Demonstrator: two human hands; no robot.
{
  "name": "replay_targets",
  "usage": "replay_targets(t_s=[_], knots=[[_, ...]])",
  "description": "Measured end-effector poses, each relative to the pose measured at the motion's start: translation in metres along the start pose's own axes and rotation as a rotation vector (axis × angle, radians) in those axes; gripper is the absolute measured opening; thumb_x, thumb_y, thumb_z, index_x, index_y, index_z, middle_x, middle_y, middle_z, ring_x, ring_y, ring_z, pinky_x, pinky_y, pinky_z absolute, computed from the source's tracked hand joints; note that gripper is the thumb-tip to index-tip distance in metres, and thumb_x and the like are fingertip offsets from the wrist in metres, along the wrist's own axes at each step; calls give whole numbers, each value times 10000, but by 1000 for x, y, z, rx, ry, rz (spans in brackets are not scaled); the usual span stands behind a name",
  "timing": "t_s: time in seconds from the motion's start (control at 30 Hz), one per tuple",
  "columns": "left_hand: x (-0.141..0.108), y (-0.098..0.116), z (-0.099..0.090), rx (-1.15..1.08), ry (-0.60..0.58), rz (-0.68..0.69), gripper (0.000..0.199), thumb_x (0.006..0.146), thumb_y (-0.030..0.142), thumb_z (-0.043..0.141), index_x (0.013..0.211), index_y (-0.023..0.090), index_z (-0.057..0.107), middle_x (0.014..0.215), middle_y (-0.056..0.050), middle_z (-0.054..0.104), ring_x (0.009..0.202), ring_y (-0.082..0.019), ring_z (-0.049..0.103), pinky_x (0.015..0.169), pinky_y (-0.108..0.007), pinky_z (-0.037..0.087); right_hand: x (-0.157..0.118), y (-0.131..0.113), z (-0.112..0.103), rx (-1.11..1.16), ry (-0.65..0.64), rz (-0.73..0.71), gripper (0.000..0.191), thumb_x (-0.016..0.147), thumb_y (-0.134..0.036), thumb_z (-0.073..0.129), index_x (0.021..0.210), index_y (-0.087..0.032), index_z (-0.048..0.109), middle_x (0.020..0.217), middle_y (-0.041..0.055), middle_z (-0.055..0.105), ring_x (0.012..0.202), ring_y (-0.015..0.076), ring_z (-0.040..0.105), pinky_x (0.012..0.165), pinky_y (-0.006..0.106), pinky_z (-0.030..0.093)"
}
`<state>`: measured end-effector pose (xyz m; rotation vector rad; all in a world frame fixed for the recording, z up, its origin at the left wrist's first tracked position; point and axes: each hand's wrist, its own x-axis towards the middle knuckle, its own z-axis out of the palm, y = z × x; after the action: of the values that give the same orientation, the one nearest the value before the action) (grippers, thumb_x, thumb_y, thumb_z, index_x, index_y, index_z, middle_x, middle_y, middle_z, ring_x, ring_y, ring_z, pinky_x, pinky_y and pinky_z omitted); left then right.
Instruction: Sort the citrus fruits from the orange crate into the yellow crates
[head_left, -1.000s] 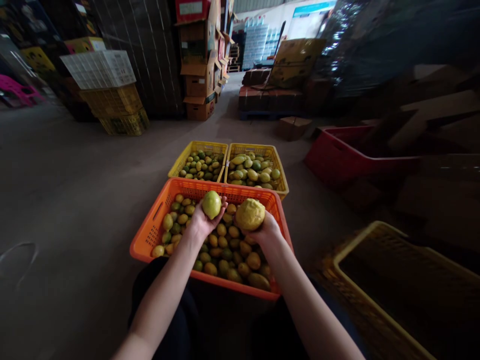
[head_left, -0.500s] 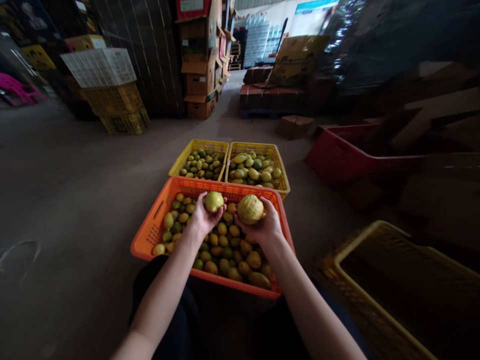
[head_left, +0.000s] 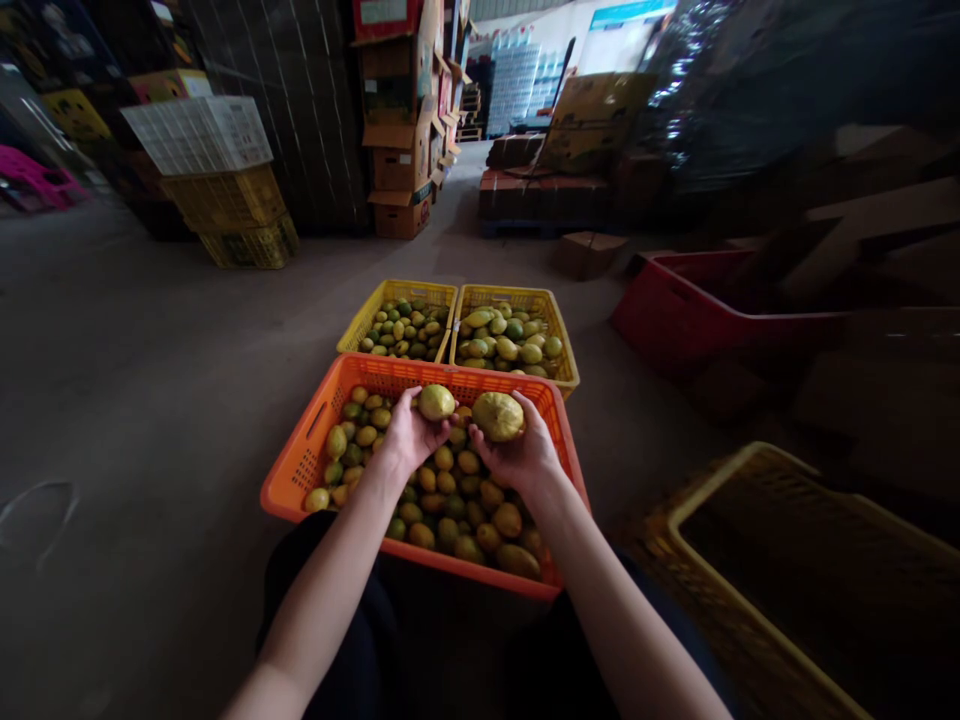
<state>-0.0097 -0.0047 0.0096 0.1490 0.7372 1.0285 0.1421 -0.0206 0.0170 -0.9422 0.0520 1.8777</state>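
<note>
My left hand (head_left: pixel 411 436) holds a smaller yellow-green lemon (head_left: pixel 436 403) with the fingers curled round its lower side. In my right hand (head_left: pixel 527 455) rests a larger, bumpy lemon (head_left: pixel 499 416), gripped between thumb and fingers. Both hands hover over the orange crate (head_left: pixel 300 455), a little apart from each other. Many yellow and green lemons (head_left: pixel 444 480) lie inside that crate, partly hidden by my forearms.
Behind the orange crate stand a left yellow crate (head_left: pixel 361 312) of small lemons and a right yellow crate (head_left: pixel 568 350) of larger ones. A yellow crate (head_left: pixel 720 470) is at the near right, a red bin (head_left: pixel 675 310) beyond it. Stacked crates (head_left: pixel 225 195) stand back left.
Both lemons have turned in my hands. The left one has shifted slightly right; the bigger one now lies more sideways in my right hand. The crates have not moved.
</note>
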Motion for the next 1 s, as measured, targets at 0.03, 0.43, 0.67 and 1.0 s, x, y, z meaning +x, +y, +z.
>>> replay_targets(t_s=[0.03,0.43,0.67,1.0], knots=[[0,0,0,21,-4,8,358,902,360,361,913,83,589,691,-97,633,563,-130,573,406,-167,416,0,0,0,-6,-11,-11,270,822,-432,517,832,-173,592,597,38,651,523,160,614,443,243,532],[-2,-8,-6,947,-27,1077,454,724,240,717,1152,231,563,1254,-54,565,1188,-199,506,1038,-338,382,9,11,-8,-643,-51,-979,607,478,-190,818,1010,-263,534,954,-36,608,879,171,579,832,336,485],[-10,-11,0,857,47,1139,537,655,175,759,1152,223,559,1230,-78,579,1178,-230,523,1024,-353,394,-2,13,-5,-829,-72,-1263,573,512,-155,769,1017,-262,520,1016,-15,566,949,184,545,909,353,446],[-31,-5,16,707,53,987,411,588,23,748,916,268,701,1191,-51,558,1259,-245,429,1062,-330,341,-12,15,3,-663,-89,-1231,603,465,6,730,972,-279,570,1051,-32,577,1012,160,515,980,297,385]])
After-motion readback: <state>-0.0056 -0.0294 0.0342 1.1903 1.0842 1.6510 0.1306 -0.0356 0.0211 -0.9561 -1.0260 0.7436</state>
